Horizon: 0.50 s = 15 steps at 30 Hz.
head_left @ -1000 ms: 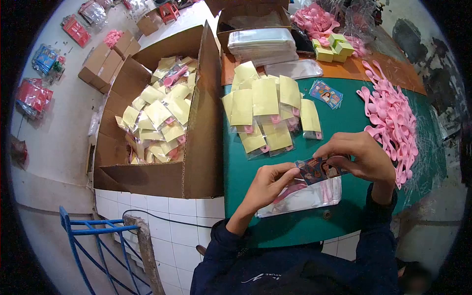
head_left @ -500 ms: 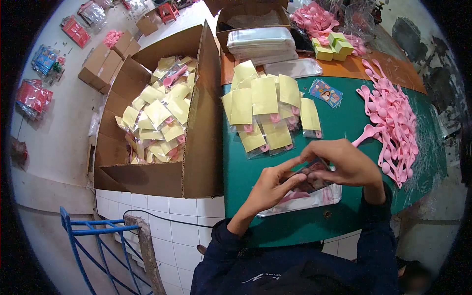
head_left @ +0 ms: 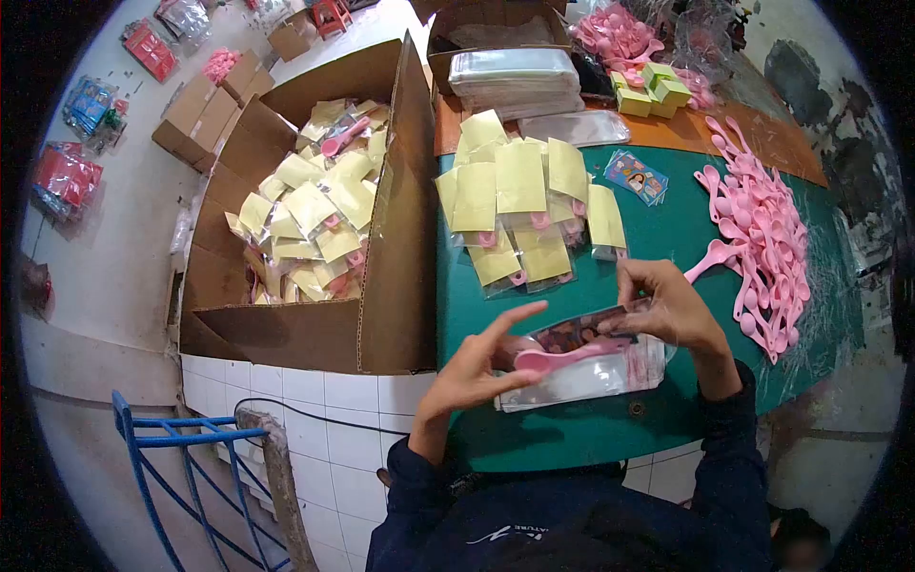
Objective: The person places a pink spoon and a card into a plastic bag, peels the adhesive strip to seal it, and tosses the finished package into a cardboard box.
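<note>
A clear plastic bag with a dark patterned card [head_left: 572, 334] and a pink spoon [head_left: 562, 359] is between my hands, above the table's near edge. My left hand [head_left: 477, 370] is at its left end: the thumb is by the spoon's bowl, the index finger stretches out above, and the other fingers are partly hidden behind the bag. My right hand [head_left: 672, 307] pinches the bag's right end, near the spoon's handle. Under the bag lies a stack of clear plastic bags [head_left: 615, 374].
Packed bags with yellow cards [head_left: 519, 176] lie ahead on the green table [head_left: 534, 448]. Pink spoons [head_left: 762, 238] are heaped at right, with blue cards [head_left: 637, 178] nearer the middle. At left stands a tall cardboard box [head_left: 396, 238] of packed bags. Behind are plastic sleeves [head_left: 515, 81].
My hands have moved apart, with the left index finger now lifted. The card and the pink spoon show more openly between them. The view has shifted slightly.
</note>
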Available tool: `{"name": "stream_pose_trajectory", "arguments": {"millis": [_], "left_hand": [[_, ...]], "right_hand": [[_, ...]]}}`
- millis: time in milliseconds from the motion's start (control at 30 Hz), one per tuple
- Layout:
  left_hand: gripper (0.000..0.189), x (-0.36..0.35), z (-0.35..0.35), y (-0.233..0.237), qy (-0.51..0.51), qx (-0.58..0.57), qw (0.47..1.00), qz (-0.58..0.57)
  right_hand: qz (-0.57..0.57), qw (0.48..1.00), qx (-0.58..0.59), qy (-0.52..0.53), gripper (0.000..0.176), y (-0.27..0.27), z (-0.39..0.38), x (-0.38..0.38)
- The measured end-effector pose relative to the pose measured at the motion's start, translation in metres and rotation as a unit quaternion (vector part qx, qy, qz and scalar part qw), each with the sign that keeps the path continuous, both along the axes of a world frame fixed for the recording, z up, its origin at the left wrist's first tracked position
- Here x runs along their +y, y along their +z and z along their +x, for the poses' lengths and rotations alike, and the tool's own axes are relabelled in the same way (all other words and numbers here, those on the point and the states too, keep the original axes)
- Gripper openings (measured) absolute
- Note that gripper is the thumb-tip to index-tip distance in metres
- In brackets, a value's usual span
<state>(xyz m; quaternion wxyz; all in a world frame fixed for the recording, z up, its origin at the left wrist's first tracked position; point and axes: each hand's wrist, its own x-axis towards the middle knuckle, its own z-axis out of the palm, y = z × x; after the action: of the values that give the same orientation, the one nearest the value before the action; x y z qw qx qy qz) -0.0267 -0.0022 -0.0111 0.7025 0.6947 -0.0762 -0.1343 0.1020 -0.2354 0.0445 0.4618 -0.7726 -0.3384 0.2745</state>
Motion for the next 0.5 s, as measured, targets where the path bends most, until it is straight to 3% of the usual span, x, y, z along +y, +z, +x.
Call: {"name": "stream_pose_trajectory", "arguments": {"millis": [67, 167, 267, 367, 467, 500], "left_hand": [[0.062, 0.001, -0.006, -0.01, 0.061, 0.012, 0.995, -0.083], [0.061, 0.002, -0.012, -0.002, 0.115, 0.027, 0.987, -0.11], [0.061, 0.0, -0.015, 0.001, 0.115, 0.03, 0.989, -0.089], [0.061, -0.004, -0.019, 0.0, 0.102, 0.027, 0.992, -0.065], [0.064, -0.006, -0.022, 0.005, 0.09, 0.014, 0.996, -0.021], [0.064, -0.007, -0.023, 0.005, 0.09, 0.009, 0.996, -0.016]], "right_hand": [[0.018, 0.999, 0.035, -0.014, 0.021, -0.005, 0.0, 0.001], [0.049, 0.973, 0.224, -0.015, 0.025, 0.008, -0.009, 0.004], [-0.017, 0.987, 0.162, 0.002, 0.022, -0.002, -0.007, -0.009], [0.009, 0.99, 0.129, -0.055, 0.019, -0.009, -0.018, -0.009], [0.02, 0.997, 0.059, -0.038, 0.017, -0.007, -0.024, -0.008], [0.023, 0.993, 0.106, -0.051, 0.016, -0.008, -0.026, -0.008]]}}
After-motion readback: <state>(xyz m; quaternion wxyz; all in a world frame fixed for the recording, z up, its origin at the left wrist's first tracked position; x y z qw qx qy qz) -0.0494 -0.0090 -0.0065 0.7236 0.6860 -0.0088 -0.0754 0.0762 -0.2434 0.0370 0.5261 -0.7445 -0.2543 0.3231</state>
